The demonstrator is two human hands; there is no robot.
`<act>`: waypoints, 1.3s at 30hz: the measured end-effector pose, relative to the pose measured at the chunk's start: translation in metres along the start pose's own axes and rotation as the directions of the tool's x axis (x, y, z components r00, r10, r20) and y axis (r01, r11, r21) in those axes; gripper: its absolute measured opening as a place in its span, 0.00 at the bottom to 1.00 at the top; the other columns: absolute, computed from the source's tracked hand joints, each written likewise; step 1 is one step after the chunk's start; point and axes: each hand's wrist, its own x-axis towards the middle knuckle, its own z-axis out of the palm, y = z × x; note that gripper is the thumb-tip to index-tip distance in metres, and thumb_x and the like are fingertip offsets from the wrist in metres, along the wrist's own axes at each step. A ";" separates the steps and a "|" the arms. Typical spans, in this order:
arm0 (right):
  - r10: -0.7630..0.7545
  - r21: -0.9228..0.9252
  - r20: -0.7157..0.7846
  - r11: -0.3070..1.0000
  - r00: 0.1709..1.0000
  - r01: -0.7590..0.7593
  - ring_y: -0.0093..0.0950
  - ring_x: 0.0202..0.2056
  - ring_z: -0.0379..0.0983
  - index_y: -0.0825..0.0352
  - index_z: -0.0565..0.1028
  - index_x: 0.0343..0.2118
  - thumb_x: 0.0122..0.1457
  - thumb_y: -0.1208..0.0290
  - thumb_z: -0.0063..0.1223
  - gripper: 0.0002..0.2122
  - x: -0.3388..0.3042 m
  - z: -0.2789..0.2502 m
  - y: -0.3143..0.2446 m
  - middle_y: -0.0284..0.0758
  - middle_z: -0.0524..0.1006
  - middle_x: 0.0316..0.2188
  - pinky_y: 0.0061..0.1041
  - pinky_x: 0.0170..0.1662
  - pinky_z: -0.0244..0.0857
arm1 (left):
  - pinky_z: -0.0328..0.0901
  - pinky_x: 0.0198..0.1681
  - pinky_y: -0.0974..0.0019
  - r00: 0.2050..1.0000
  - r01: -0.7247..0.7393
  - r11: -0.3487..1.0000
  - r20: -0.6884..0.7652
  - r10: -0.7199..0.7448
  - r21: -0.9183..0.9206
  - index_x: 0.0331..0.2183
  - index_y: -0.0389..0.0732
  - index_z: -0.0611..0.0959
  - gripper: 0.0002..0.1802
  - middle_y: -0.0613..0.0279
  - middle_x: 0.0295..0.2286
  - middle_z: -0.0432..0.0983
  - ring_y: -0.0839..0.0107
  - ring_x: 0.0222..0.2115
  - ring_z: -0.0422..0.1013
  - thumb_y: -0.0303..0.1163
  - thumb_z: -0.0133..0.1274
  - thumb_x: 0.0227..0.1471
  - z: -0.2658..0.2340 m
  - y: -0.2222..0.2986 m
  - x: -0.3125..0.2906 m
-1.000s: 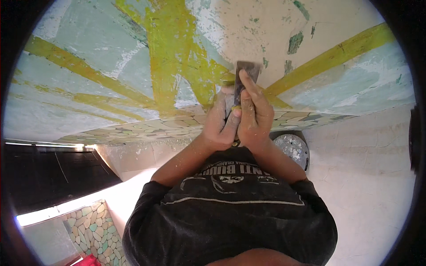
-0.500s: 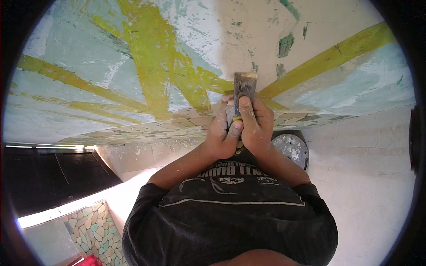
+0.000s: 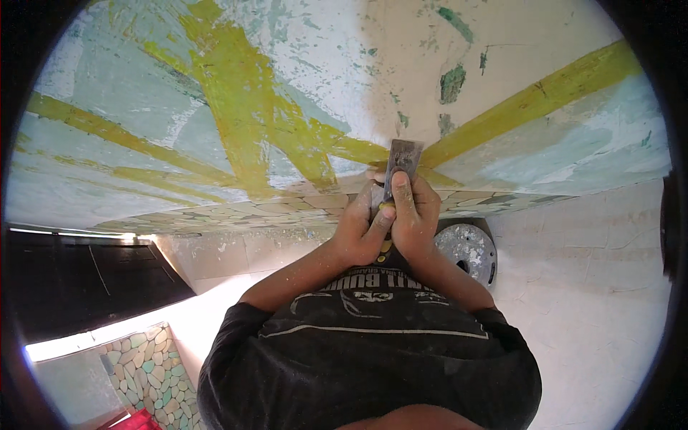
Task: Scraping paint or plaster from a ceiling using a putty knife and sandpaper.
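Note:
Both of my hands are closed together around a scraper in front of my chest. Its flat, worn metal blade (image 3: 405, 153) points away from me, tilted slightly right, against the patchy painted wall (image 3: 344, 79). My right hand (image 3: 417, 218) grips it with the thumb laid along the base of the blade. My left hand (image 3: 360, 228) wraps the handle from the other side, its thumb pressed beside a yellow part. Something grey and dusty shows between the left fingers; I cannot tell what it is. Most of the handle is hidden by my hands.
Pebble-patterned tiling (image 3: 287, 208) runs along the wall's lower edge. A round, paint-spattered grey disc (image 3: 467, 247) lies by my right forearm. At left are a dark panel (image 3: 93, 283) and more pebble tiling (image 3: 154, 369), with a red object (image 3: 140, 421) at the bottom.
The scraper and both hands have come a little toward me; the blade has shifted slightly right and leans more to the right. Both hands keep their grip.

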 end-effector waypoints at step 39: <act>0.090 -0.001 -0.043 0.996 0.995 -0.091 0.17 0.29 0.71 0.73 0.78 0.34 0.66 0.64 0.52 0.14 0.006 0.010 -0.046 0.35 0.81 0.29 0.18 0.35 0.65 | 0.61 0.54 0.57 0.996 -0.039 0.998 -0.080 0.035 -0.041 0.54 0.28 0.67 0.23 0.43 0.45 0.72 0.52 0.47 0.70 0.35 0.41 0.64 0.007 0.024 0.010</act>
